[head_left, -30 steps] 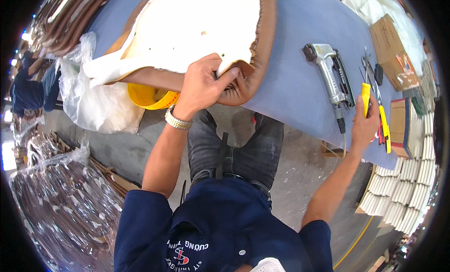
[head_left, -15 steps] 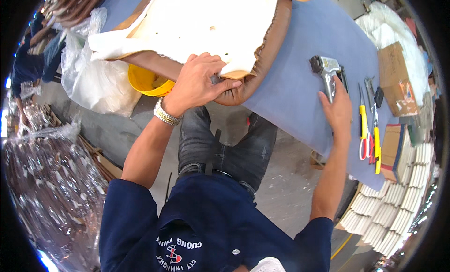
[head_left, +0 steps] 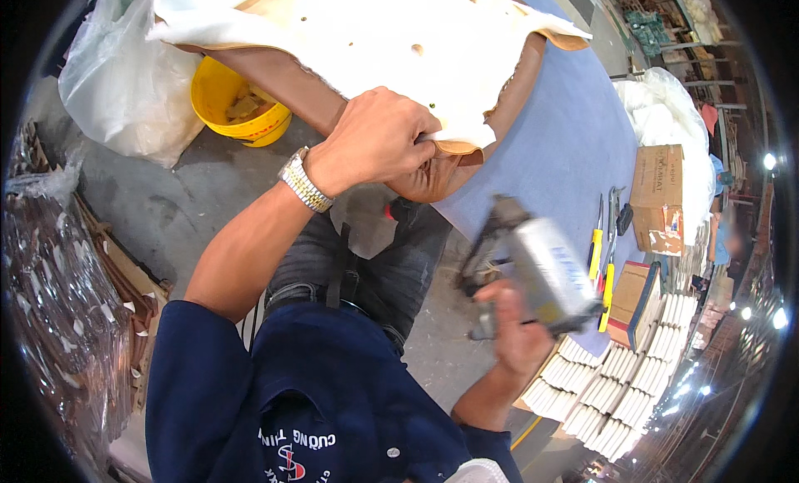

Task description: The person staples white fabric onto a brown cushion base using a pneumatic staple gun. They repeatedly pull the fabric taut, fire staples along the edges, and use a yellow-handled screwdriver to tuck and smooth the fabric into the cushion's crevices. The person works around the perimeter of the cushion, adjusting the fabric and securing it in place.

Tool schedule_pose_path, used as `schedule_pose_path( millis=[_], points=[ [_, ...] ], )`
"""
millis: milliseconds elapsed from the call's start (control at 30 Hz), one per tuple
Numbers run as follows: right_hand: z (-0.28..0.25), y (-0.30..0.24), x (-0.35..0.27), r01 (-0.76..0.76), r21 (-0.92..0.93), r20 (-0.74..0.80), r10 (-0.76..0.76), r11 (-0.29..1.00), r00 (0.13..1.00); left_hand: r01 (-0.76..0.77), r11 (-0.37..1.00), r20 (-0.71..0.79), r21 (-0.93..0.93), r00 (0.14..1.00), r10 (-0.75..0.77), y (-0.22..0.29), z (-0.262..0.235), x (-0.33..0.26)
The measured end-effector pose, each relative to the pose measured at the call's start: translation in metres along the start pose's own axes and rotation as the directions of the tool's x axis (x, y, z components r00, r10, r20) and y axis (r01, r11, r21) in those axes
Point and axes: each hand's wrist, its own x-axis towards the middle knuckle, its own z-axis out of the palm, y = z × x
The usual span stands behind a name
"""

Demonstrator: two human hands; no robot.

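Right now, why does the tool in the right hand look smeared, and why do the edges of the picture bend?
In the head view, the silver stapler gun in the right hand shows motion blur; the left hand on the white sheet is sharp. The fisheye lens curves the rim, and lamps glare far right.

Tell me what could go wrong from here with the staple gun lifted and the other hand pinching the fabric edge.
The right hand swings the staple gun toward the left hand, whose fingers pinch the white fabric at the seat panel's edge; a shot there could hit them. The gun is motion-blurred, so its aim may be loose. The fabric could slip from the pinch.
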Motion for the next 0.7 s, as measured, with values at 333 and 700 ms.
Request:
schedule_pose_path(
  millis=[333,700],
  points=[
    [0.072,0.057,-0.039,-0.037,0.138,0.028,0.033,0.990,0.999,-0.025,0.999,0.032,0.047,0.999,0.023,-0.003,0.000,-0.002],
    [0.082,0.040,-0.025,0.075,-0.067,0.055,-0.071,0.995,0.996,-0.083,0.997,-0.012,0.004,0.996,0.083,0.002,-0.003,0.000]
  ],
)
